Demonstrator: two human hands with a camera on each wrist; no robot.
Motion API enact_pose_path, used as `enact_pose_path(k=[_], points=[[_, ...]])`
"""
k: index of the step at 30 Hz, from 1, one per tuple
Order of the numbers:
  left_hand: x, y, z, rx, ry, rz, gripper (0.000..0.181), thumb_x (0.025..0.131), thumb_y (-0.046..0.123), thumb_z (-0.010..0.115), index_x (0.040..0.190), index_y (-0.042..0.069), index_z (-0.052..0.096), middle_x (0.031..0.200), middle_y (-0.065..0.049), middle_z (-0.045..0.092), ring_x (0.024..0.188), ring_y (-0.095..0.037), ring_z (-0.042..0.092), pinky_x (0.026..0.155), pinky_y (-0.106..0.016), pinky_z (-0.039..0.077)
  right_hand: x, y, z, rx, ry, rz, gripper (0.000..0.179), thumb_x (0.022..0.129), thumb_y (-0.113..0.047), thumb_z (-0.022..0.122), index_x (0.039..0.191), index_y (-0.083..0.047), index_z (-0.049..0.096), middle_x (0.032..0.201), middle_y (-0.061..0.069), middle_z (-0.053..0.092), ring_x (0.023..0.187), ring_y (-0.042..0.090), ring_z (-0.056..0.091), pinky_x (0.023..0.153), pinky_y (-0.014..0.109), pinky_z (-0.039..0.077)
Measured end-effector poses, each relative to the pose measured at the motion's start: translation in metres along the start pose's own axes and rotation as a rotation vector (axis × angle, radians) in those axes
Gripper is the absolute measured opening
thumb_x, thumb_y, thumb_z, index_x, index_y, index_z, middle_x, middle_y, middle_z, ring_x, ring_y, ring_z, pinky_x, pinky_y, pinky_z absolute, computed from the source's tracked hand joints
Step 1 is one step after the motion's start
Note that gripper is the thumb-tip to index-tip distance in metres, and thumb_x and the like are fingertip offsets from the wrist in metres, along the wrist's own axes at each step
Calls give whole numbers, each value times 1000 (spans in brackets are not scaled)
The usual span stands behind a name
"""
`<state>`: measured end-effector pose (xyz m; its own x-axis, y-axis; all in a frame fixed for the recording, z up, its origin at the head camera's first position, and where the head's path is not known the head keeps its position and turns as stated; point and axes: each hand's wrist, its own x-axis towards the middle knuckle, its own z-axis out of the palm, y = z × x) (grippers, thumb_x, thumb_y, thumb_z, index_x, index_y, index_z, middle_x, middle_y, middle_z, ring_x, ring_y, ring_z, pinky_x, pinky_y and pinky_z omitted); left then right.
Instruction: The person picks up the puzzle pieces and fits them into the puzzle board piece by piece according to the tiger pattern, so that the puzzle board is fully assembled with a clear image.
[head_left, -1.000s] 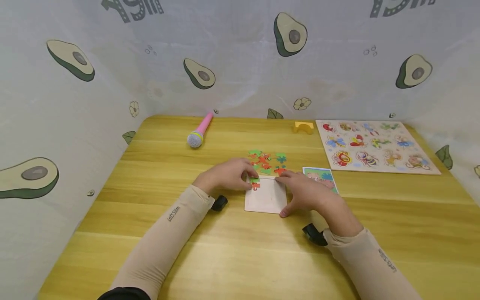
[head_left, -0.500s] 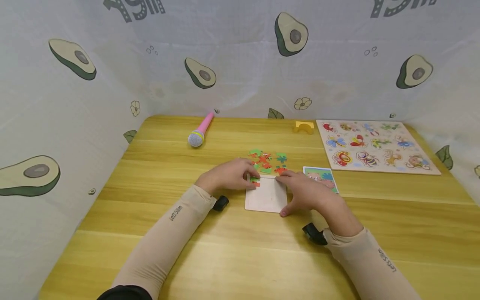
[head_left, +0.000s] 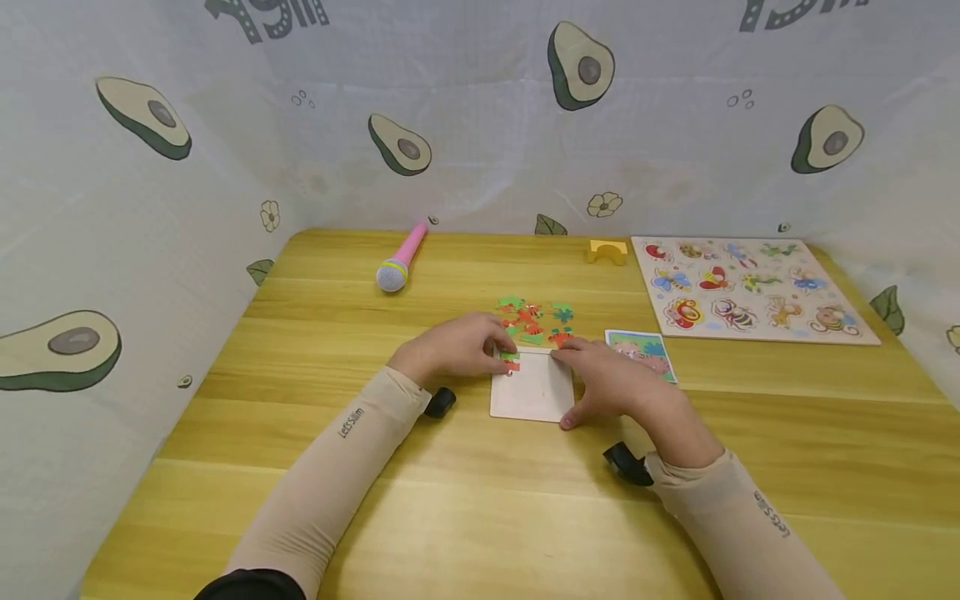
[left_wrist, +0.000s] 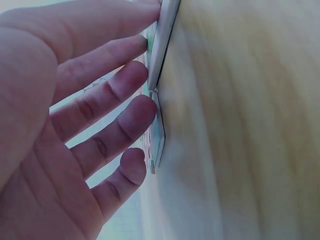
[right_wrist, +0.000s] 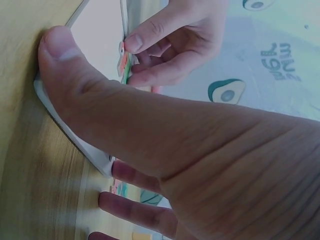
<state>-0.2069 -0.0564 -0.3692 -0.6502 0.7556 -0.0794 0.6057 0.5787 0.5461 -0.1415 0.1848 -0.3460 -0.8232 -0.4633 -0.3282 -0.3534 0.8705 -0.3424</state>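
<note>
A shallow, pale square puzzle tray (head_left: 534, 392) lies on the table between the hands. My left hand (head_left: 459, 346) is at its upper left corner, pinching a green and orange jigsaw piece (head_left: 513, 365) between thumb and fingers. In the right wrist view that piece (right_wrist: 123, 65) shows at the left thumb tip, over the tray's edge. My right hand (head_left: 611, 379) grips the tray's right side, its thumb at the near corner and fingertips at the far one. Just beyond the tray lie several loose jigsaw pieces (head_left: 528, 313), green and orange, partly overlapping.
A small picture card (head_left: 660, 362) lies beside the right hand, partly covered by it. Farther right is a wooden board with insect pictures (head_left: 750, 292). A yellow arch block (head_left: 607, 250) stands at the back, and a pink toy microphone (head_left: 392, 275) lies back left.
My left thumb shifts slightly on the jigsaw piece, covering and then uncovering its lower part, while the piece stays in the tray's upper left corner. The right hand and tray hold still.
</note>
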Motion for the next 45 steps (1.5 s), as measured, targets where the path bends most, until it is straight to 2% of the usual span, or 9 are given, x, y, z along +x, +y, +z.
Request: enact_pose_path(k=[6,11,18,21,30,36,45], points=[[-2,-4,-2,-14,15,-20,23,92,23,75,112,12,76,107,4,63,89,-9,59,81,-23,49,0,0,0,10,-2,9,98,71,-42,92,147,2,47,153,23,38,139,46,33,108,61,33],[-7,-12,-12,-61,95,-48,23,92,21,74,113,11,75,108,1,65,93,-15,57,84,-28,48,0,0,0,19,4,7,98,71,-41,92,147,2,47,154,24,36,140,47,32,109,62,32],[-14,-30,-21,-88,211,-174,30,92,18,73,121,12,71,108,-2,62,92,-17,57,84,-31,48,0,1,1,19,8,4,99,71,-40,93,147,2,47,154,24,36,140,47,31,109,62,31],[-16,-35,-23,-84,237,-205,35,91,16,72,125,11,69,113,-4,60,95,-19,57,87,-33,47,0,1,1,17,10,0,98,71,-40,93,147,2,47,154,24,36,141,47,31,110,61,31],[-13,-38,-24,-53,209,-222,37,94,17,71,130,8,66,123,-6,58,100,-21,56,92,-34,46,0,-1,1,26,-2,25,99,70,-40,93,148,1,47,155,23,35,142,46,28,110,62,29],[-8,-42,-27,-41,152,-224,38,96,17,69,132,7,66,124,-6,59,101,-22,56,93,-34,45,-1,-2,0,33,-3,26,98,70,-38,93,148,1,47,155,23,34,142,46,28,110,62,29],[1,-49,-36,-12,73,-191,40,94,15,71,132,4,66,125,-10,60,107,-24,56,97,-35,44,0,-1,1,24,3,22,98,70,-38,93,147,1,47,155,23,36,142,46,30,110,61,29]])
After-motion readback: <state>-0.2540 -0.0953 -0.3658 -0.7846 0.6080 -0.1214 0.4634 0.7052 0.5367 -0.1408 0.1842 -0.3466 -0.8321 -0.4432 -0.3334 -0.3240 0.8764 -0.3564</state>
